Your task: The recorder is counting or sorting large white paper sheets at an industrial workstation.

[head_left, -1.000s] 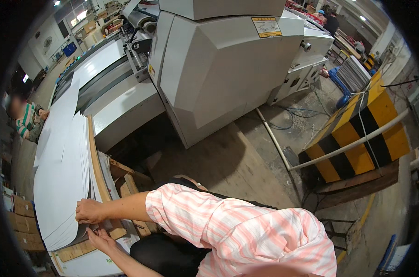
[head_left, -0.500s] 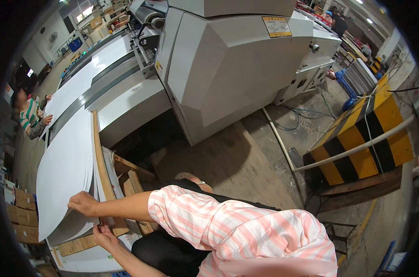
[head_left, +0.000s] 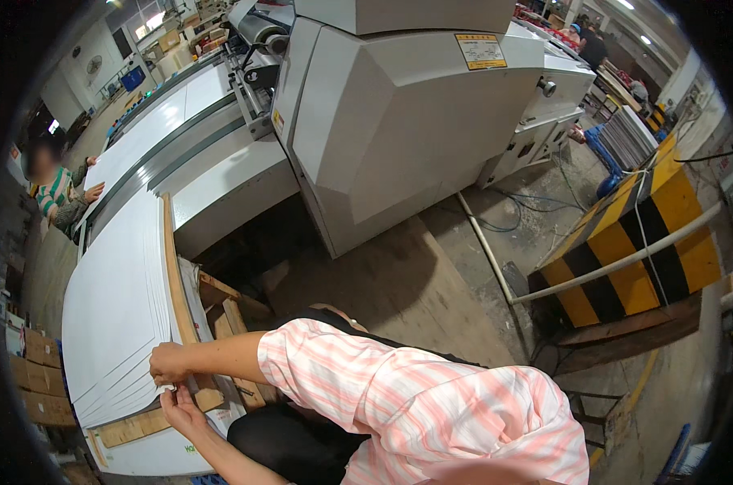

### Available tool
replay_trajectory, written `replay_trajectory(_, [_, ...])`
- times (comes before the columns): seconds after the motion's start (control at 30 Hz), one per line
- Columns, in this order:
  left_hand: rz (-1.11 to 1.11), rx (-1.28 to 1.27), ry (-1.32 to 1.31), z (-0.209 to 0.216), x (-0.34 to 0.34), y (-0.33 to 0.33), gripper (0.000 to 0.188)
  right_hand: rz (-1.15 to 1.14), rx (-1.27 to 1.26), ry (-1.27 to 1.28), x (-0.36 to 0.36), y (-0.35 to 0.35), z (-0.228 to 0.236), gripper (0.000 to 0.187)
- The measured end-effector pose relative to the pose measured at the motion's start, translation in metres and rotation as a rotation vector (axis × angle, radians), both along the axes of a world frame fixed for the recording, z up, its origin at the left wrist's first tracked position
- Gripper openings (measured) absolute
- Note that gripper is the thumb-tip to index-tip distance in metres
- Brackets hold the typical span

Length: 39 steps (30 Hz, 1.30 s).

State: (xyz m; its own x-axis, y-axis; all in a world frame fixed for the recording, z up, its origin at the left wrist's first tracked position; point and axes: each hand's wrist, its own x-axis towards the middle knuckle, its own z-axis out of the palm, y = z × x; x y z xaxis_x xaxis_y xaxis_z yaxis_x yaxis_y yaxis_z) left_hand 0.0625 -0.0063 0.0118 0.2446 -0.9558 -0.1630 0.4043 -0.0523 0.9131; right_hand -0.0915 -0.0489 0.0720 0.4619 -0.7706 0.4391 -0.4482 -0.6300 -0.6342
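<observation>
A tall stack of large white paper sheets (head_left: 107,299) lies at the left, its near edges fanned into uneven steps. My right hand (head_left: 170,363) is closed on the near right corner of the upper sheets; its fingertips are partly hidden. Just below it, my left hand (head_left: 183,409), palm up, pinches the same corner between thumb and fingers. A wooden strip (head_left: 177,275) runs along the stack's right side. Another wooden board (head_left: 132,427) shows under its near edge.
A big grey machine (head_left: 415,129) stands ahead, with a feed table (head_left: 237,174) beyond the stack. A co-worker (head_left: 57,190) touches sheets at the far left. At right are a yellow-black striped barrier (head_left: 625,250) and a pale rail (head_left: 617,273). Cardboard boxes (head_left: 39,376) sit at lower left.
My right hand has moved right and slightly down, toward my left hand. The lifted, curled near corner of the sheets has come down and now lies fanned. The co-worker has shifted slightly.
</observation>
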Motion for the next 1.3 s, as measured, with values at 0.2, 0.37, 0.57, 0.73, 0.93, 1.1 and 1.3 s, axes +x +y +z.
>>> replay_trajectory(0.2, [0.094, -0.069, 0.157, 0.034, -0.018, 0.019, 0.042, 0.155, 0.007, 0.001, -0.003, 0.008, 0.015, 0.033])
replay_trajectory(0.37, [0.124, -0.056, 0.130, 0.030, -0.019, 0.012, 0.040, 0.072, -0.225, -0.113, 0.001, -0.008, -0.002, 0.033])
replay_trajectory(0.57, [0.055, -0.051, -0.086, 0.015, -0.008, 0.011, 0.036, -0.136, 0.259, -0.712, 0.018, -0.017, 0.021, 0.033])
replay_trajectory(0.73, [0.008, -0.054, -0.081, 0.017, -0.005, 0.006, 0.037, -0.076, -0.009, -0.652, 0.015, -0.010, 0.022, 0.031])
replay_trajectory(0.93, [0.077, -0.039, -0.103, 0.031, -0.027, 0.016, 0.042, 0.044, -0.123, 0.111, -0.001, -0.007, -0.005, 0.022])
replay_trajectory(1.1, [0.198, 0.003, -0.119, 0.010, -0.009, 0.002, 0.040, 0.001, -0.433, 0.318, -0.001, -0.003, 0.002, 0.012])
replay_trajectory(1.3, [0.176, -0.024, -0.059, 0.004, 0.021, 0.003, 0.027, 0.125, -0.608, 0.231, 0.012, 0.006, 0.012, 0.016])
